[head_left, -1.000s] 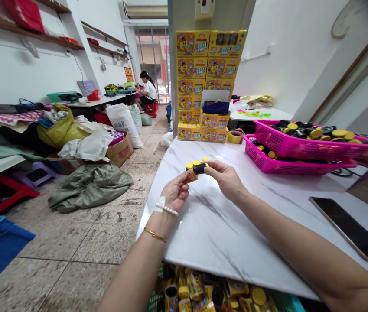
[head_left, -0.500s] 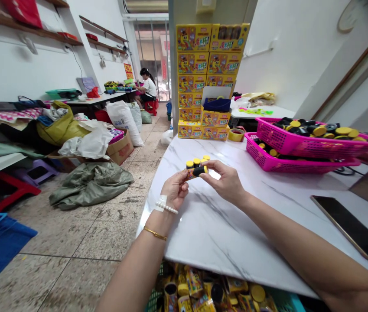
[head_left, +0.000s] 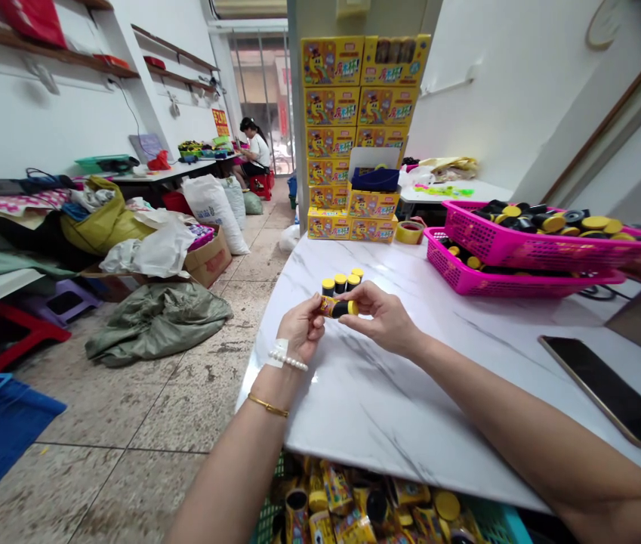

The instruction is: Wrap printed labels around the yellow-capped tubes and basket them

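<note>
Above the white marbled tabletop, both my hands hold a small black tube with a yellow cap, lying sideways. Its left end meets a yellow printed sleeve, pinched between the thumb and fingers of my left hand. My right hand grips the capped end. Whether the tube sits inside the sleeve I cannot tell. Just behind, several yellow-capped black tubes stand upright in a row. Below the table edge, a green basket holds many printed tubes, some with open ends.
Two stacked pink baskets of black and yellow tubes stand at the right. A phone lies near the right edge. Yellow boxes are stacked behind, beside a tape roll. Another person sits far off. A blue crate is at left.
The held tube and sleeve have dropped slightly against the standing row, and more of the printed sleeve shows. Both hands keep their grip. The whole view has shifted a little.
</note>
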### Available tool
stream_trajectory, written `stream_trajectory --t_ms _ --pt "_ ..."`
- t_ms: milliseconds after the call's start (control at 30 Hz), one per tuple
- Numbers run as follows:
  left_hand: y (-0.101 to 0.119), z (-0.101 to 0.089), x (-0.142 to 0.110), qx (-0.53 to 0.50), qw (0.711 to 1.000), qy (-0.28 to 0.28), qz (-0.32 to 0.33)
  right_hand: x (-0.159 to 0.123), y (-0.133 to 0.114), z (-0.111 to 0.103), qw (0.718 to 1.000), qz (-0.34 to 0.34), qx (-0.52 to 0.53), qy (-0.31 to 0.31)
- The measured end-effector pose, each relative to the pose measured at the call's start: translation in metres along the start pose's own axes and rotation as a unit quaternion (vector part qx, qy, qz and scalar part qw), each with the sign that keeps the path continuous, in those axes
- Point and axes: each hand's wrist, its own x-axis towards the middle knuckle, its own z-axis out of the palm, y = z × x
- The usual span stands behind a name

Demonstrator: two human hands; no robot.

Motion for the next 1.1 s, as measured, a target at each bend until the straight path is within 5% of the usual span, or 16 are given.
stream_trajectory --t_ms 133,333,500,633,900,1100 --pt "-0.005 -0.001 -0.003 0.065 0.994 0.03 0.082 -0.008 -0.004 -0.013 0.999 0.001 -0.022 0.046" --pt "-0.018 0.001 -0.007 0.215 0.959 -0.182 -0.007 -0.045 -0.018 -0.039 0.995 0.008 -0.081 0.048" --pt "-0.023 0.004 -0.003 0.298 0.926 -0.228 0.044 -0.061 -0.018 -0.051 0.995 0.021 -0.049 0.087" --pt "-0.022 0.006 -0.004 0.283 0.91 -0.302 -0.002 -0.063 -0.015 -0.055 0.996 0.025 -0.037 0.076" --pt "-0.03 0.009 -0.005 0.293 0.912 -0.285 -0.033 -0.072 -0.001 -0.05 0.997 0.025 -0.039 0.067" --pt "-0.035 0.015 -0.008 0.298 0.901 -0.314 -0.034 -0.07 -0.001 -0.042 0.994 -0.041 -0.098 0.023"
